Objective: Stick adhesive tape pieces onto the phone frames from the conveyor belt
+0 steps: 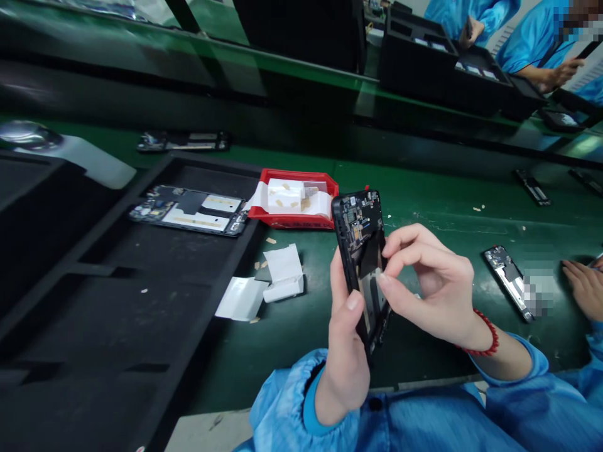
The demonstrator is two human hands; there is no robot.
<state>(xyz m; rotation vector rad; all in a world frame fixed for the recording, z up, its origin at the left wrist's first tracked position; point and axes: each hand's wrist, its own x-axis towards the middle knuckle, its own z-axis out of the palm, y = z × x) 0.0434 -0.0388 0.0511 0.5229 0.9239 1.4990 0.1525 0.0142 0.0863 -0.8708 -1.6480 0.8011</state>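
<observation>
My left hand point(347, 351) grips an open smartphone point(360, 216) upright along its sides, thumb on the near edge. Its inside faces right, with circuit parts at the top and a dark flap over the middle. My right hand point(431, 285), wearing a red bead bracelet point(492, 336), is at the phone's right edge. Its thumb and index finger are pinched together there; what lies between them, if anything, is too small to make out. Left of the phone stands a red bin point(292, 223) holding a white roll with small tan pieces.
A black foam tray point(155, 282) at left holds another open phone point(193, 210). White backing paper point(285, 270) and tan scraps lie beside it. A further phone point(509, 279) lies at right, near a co-worker's hand point(584, 289). Black boxes point(419, 69) stand behind the ledge.
</observation>
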